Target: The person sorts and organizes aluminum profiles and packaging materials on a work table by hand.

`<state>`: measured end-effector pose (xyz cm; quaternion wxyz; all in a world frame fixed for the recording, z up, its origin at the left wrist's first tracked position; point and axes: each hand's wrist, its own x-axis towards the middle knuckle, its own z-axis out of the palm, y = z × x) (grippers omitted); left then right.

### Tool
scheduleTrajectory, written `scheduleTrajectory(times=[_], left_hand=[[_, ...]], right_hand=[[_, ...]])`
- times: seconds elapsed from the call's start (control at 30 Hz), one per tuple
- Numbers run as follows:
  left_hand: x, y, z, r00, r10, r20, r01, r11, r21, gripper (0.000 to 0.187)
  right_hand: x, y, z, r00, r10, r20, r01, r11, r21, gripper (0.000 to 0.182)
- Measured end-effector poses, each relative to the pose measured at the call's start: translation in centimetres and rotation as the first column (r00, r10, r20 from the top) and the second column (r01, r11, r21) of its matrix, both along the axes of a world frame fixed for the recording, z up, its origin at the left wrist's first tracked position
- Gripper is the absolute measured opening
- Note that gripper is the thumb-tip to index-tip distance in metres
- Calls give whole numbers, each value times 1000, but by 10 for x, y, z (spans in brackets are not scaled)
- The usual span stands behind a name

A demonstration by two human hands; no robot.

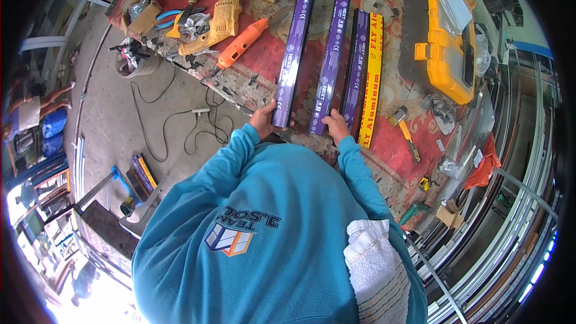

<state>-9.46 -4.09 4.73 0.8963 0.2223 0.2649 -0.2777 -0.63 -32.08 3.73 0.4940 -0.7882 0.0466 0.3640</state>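
Note:
My left hand (262,119) is closed around the near end of a long purple-wrapped aluminium profile (295,54). That profile slants away from me over the red patterned cloth. A second purple profile (330,63) lies to its right, with a gap between them. On its near end, my right hand (336,125) is closed, thumb and fingers at the edge. Further right rest a third purple profile (355,66) and a profile in yellow "Fly Aluminum" film (372,81), side by side. The undersides of the held profiles are hidden.
Left on the worktable (396,186) lie a yellow drill (223,21) and an orange power tool (243,43). A yellow toolbox (441,42) stands at right, with a hammer (398,115) and a yellow-handled cutter (410,141) nearer. Cables (201,123) trail across the floor.

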Motion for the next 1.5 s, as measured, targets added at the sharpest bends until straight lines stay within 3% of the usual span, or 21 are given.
scheduleTrajectory(times=[0.13,0.27,0.33,0.37,0.43,0.5,0.57,0.63,0.67,0.7,0.77,0.8,0.87,1.0,1.07,1.2,1.3,1.37,1.4,1.47,1.5], left_hand=[[-4,-2,-2,999,38,-17,-39,999,-15,53],[-7,-5,-18,993,115,-17,-116,978,-175,55],[-2,-8,-9,991,134,2,-129,957,-259,56],[-1,-9,-4,996,89,-30,-93,982,-165,56],[2,-12,1,997,47,-66,-51,996,-71,57],[3,-17,-2,990,-110,-92,108,994,-22,57],[1,-24,-2,986,-120,-120,121,993,3,57],[0,-32,6,992,-105,-75,104,994,-25,57],[1,-40,6,993,-6,-121,2,1000,-30,56],[0,-40,-2,993,-10,-119,6,1000,-30,56],[-5,-35,-22,997,-73,2,69,936,-346,62],[-4,-35,-15,997,-75,4,72,936,-346,62],[-5,-33,10,996,85,-4,-67,766,-640,70],[-8,-36,15,990,133,-41,-132,806,-577,75],[-9,-36,6,992,106,-69,-125,908,-400,72],[-6,-32,-8,998,24,-60,-39,964,-262,70],[-8,-31,-11,993,18,-121,-30,995,-92,70],[-8,-29,-7,996,12,-91,-22,994,-103,70],[-8,-29,-5,998,6,-59,-13,993,-115,69],[-10,-33,-9,999,33,-8,-34,994,-101,66],[-11,-35,-10,997,60,44,-56,995,-88,63]], right_hand=[[1,3,11,999,-4,-44,3,1000,-25,24],[-3,9,32,998,7,-60,-5,999,44,21],[-8,15,40,963,-204,-176,258,887,383,25],[-10,16,45,963,-204,-177,258,888,381,25],[-7,27,78,860,-205,-468,441,759,478,28],[-7,24,75,858,-175,-483,437,743,507,36],[-5,19,68,856,-146,-495,434,723,537,43],[-7,13,51,872,-169,-458,434,700,567,42],[-9,10,45,872,-174,-457,436,699,567,42],[-10,9,40,908,-199,-368,384,746,544,42],[-10,7,40,937,-219,-274,335,791,513,41],[-11,6,42,944,-202,-260,311,807,501,41],[-13,7,52,951,-187,-247,289,823,489,42],[-16,17,86,902,-272,-336,416,759,501,43],[-15,20,90,888,-280,-364,443,733,517,44],[-11,16,90,902,-305,-305,426,742,517,33],[-12,4,67,902,-333,-276,429,770,473,38],[-13,-14,23,892,-452,12,428,853,300,44],[-15,-13,28,892,-452,11,429,853,299,44],[-19,0,51,867,-355,349,370,929,25,50],[-21,9,59,867,-356,349,371,928,24,50]])
